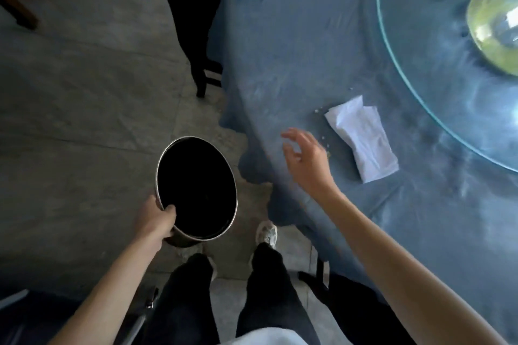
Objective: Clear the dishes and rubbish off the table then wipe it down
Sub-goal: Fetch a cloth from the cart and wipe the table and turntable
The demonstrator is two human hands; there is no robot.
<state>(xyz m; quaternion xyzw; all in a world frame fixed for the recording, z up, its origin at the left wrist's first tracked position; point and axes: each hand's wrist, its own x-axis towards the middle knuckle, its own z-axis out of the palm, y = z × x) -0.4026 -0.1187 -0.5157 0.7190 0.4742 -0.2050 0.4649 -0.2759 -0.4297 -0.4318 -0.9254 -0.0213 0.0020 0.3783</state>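
One head-worn wide-angle view looks steeply down: floor [84, 120] fills the left of frame, table [308, 50] the right.

Table cloth [294, 45], right half of the frame: dusty blue, mottled with paler smears. Glass turntable [420, 87], upper right: clear, pale blue-green at the rim. Bowl [487, 45], upper right edge: translucent yellow-green. Folded napkin [363, 137], centre right: white. Bin [196, 190], lower centre: black inside, silver-rimmed. Floor [84, 109], left: grey with darker blotches and tile seams. Chair [193, 22], top centre: black. Trousers [266, 288], bottom centre: black. Shoe [266, 232]: off-white, marked with grey.
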